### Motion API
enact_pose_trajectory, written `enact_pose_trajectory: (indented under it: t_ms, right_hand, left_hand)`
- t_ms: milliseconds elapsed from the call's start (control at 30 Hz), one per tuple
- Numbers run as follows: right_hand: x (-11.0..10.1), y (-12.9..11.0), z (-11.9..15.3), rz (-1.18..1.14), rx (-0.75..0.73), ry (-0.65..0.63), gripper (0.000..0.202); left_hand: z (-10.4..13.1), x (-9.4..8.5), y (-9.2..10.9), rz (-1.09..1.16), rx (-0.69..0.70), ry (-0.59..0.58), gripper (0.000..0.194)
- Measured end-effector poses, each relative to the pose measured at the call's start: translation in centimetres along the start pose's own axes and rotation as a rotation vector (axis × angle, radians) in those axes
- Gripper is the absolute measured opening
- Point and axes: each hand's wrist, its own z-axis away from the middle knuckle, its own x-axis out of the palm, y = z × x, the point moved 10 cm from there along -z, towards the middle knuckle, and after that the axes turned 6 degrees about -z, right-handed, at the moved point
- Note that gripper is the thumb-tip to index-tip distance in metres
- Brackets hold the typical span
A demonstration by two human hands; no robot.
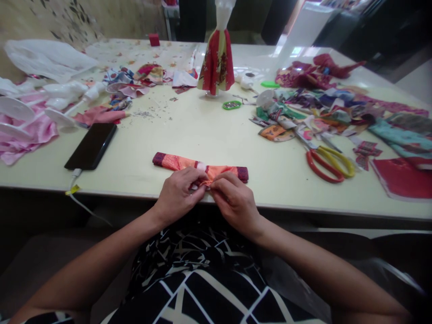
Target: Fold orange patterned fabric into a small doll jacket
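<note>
A folded strip of orange fabric (173,162) with dark maroon ends lies along the table's front edge, its middle gathered. My left hand (182,191) pinches the gathered part from the left, fingers closed. From the right, my right hand (234,198) pinches the same gathers, its fingertips almost touching those of the left. A pale band (201,166) crosses the strip's centre just above my fingers. Whether a needle or thread is between the fingertips is too small to tell.
Scissors with red and yellow handles (327,164) lie at right beside a heap of fabric scraps (303,112). A black phone (91,146) on a cable lies left. Behind stand a small dressed form (216,63) and a green tray (231,105). White stands (60,117) are far left.
</note>
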Motion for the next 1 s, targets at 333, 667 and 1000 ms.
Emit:
enact_pose_trajectory:
  t_ms: [333, 667, 1000]
  right_hand:
    - [-1.3, 0.5, -0.5, -0.001, 0.089, 0.051, 0.012]
    - [0.0, 4.1, -3.8, 0.330, 0.234, -0.286, 0.013]
    - [1.0, 5.0, -4.2, -0.248, 0.490, -0.174, 0.016]
  left_hand:
    - [0.0, -0.1, 0.3, 0.020, 0.029, 0.009, 0.005]
    - [0.7, -1.6, 0.5, 0.120, 0.143, 0.175, 0.006]
    - [3.9, -5.8, -0.3, -0.224, -0.077, 0.542, 0.011]
